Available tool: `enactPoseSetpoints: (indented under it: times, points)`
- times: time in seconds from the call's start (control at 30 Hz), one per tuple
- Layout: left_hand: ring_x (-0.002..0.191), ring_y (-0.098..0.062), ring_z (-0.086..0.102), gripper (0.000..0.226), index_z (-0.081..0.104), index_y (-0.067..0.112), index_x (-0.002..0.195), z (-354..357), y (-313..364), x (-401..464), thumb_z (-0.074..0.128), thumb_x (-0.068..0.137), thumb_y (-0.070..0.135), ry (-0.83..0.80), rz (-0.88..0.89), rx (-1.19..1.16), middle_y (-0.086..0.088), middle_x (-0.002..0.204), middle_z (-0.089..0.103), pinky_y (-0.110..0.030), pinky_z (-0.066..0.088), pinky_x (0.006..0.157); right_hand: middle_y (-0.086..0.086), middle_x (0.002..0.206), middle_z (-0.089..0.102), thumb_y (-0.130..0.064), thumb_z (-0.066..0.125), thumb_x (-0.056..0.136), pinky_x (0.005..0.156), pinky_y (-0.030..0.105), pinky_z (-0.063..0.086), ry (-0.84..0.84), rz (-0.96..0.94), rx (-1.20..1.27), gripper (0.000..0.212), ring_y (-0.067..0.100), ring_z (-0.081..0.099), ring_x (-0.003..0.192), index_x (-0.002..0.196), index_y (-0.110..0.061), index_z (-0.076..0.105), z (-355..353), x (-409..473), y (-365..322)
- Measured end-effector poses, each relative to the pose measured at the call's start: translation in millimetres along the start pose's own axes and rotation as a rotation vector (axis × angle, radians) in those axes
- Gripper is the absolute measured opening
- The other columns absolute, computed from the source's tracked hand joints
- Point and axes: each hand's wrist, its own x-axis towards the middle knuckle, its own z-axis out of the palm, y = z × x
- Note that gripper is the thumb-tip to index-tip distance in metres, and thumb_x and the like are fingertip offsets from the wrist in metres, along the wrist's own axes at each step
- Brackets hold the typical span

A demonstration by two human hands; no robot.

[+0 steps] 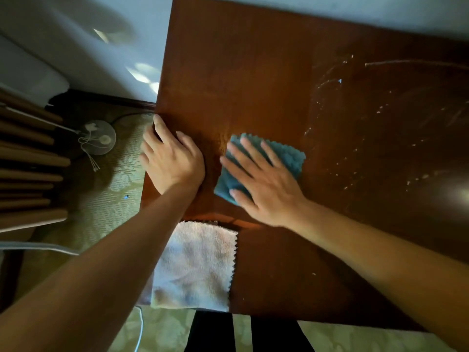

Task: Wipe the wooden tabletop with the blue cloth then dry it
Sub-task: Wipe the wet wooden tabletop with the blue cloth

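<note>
Blue cloth (284,156): folded square, flat, corners pointing diagonally.
Right hand (264,184): fingers spread straight, pressing cloth.
Left hand (172,161): fingers relaxed over the surface (253,72) edge.
White cloth (195,265): near edge.

White wall (83,34) w/ sun patches; green patterned carpet (111,199).

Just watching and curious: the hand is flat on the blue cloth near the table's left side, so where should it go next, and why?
Probably slide the blue cloth rightward under the right hand. Whitish streaks and specks show on the right part of the wooden tabletop, while the left hand rests at the table's left edge. The white towel can wait for drying.
</note>
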Motion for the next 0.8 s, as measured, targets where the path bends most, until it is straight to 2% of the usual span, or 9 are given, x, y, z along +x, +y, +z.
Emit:
enactPoseSetpoints:
  times: [0.1, 0.2, 0.27, 0.37, 0.43, 0.57, 0.67, 0.8]
  points:
    - [0.140, -0.032, 0.037, 0.057, 0.030, 0.013, 0.155, -4.9, -2.6, 0.0, 0.033, 0.101, 0.033, -0.018, 0.037, -0.043, -0.012, 0.156, 0.034, -0.049, 0.027, 0.110, 0.005, 0.171, 0.015, -0.054, 0.029, 0.105, 0.129, 0.051, 0.006, -0.011, -0.055, -0.007, 0.065, 0.027, 0.006, 0.159, 0.162, -0.024, 0.023, 13.1, -38.0, -25.6]
    - [0.150, -0.027, 0.022, 0.055, 0.032, 0.017, 0.154, -14.4, -9.8, -9.4, 0.035, 0.102, 0.033, -0.056, 0.215, -0.042, -0.011, 0.162, 0.026, -0.049, 0.016, 0.117, 0.002, 0.171, 0.010, -0.058, 0.024, 0.104, 0.129, 0.049, 0.001, -0.060, -0.117, -0.052, 0.065, 0.024, 0.002, 0.159, 0.162, -0.028, 0.014, 10.4, -29.2, -8.8]
    - [0.152, -0.027, 0.019, 0.054, 0.037, 0.016, 0.151, -20.5, -17.2, -27.9, 0.041, 0.099, 0.031, -0.097, 0.341, -0.031, -0.010, 0.162, 0.029, -0.050, 0.013, 0.117, 0.002, 0.172, 0.009, -0.058, 0.022, 0.104, 0.129, 0.047, 0.000, -0.030, -0.011, -0.050, 0.066, 0.023, 0.000, 0.159, 0.162, -0.029, 0.014, -0.5, -6.6, 22.1]
    - [0.153, -0.028, 0.020, 0.054, 0.042, 0.016, 0.149, -23.2, -24.6, -75.5, 0.043, 0.098, 0.033, -0.191, 0.523, 0.011, -0.010, 0.161, 0.034, -0.053, 0.016, 0.117, 0.004, 0.172, 0.012, -0.054, 0.021, 0.106, 0.129, 0.048, 0.003, 0.018, 0.241, -0.039, 0.065, 0.027, 0.004, 0.160, 0.164, -0.025, 0.016, -21.4, 17.7, 67.1]
    - [0.153, -0.030, 0.019, 0.054, 0.042, 0.016, 0.150, -18.9, -28.8, -99.0, 0.040, 0.100, 0.034, -0.213, 0.581, 0.040, -0.010, 0.162, 0.032, -0.056, 0.018, 0.118, 0.006, 0.172, 0.012, -0.053, 0.018, 0.106, 0.129, 0.051, 0.005, 0.025, 0.272, -0.045, 0.066, 0.029, 0.004, 0.160, 0.164, -0.021, 0.015, -23.9, 19.6, 66.2]
    - [0.154, -0.031, 0.015, 0.056, 0.039, 0.016, 0.153, -10.4, -37.4, -107.3, 0.036, 0.101, 0.037, -0.195, 0.614, 0.104, -0.010, 0.164, 0.025, -0.057, 0.015, 0.119, 0.006, 0.172, 0.010, -0.056, 0.016, 0.106, 0.129, 0.052, 0.007, 0.022, 0.216, -0.032, 0.067, 0.028, 0.002, 0.160, 0.163, -0.020, 0.017, 0.1, -36.3, 9.8]
    - [0.154, -0.031, 0.016, 0.057, 0.039, 0.016, 0.152, -7.1, -38.8, -104.3, 0.035, 0.100, 0.038, -0.180, 0.619, 0.118, -0.010, 0.164, 0.027, -0.056, 0.016, 0.119, 0.007, 0.171, 0.015, -0.053, 0.025, 0.107, 0.128, 0.055, 0.011, 0.016, 0.094, 0.010, 0.065, 0.029, 0.005, 0.160, 0.162, -0.019, 0.024, 23.8, -97.4, -38.8]
    - [0.154, -0.031, 0.015, 0.057, 0.038, 0.017, 0.153, -6.6, -39.9, -105.9, 0.036, 0.100, 0.038, -0.175, 0.636, 0.129, -0.010, 0.165, 0.025, -0.055, 0.015, 0.120, 0.007, 0.170, 0.020, -0.053, 0.032, 0.105, 0.128, 0.054, 0.011, -0.004, -0.019, 0.009, 0.063, 0.029, 0.010, 0.159, 0.160, -0.022, 0.029, 23.8, -104.4, -22.0]
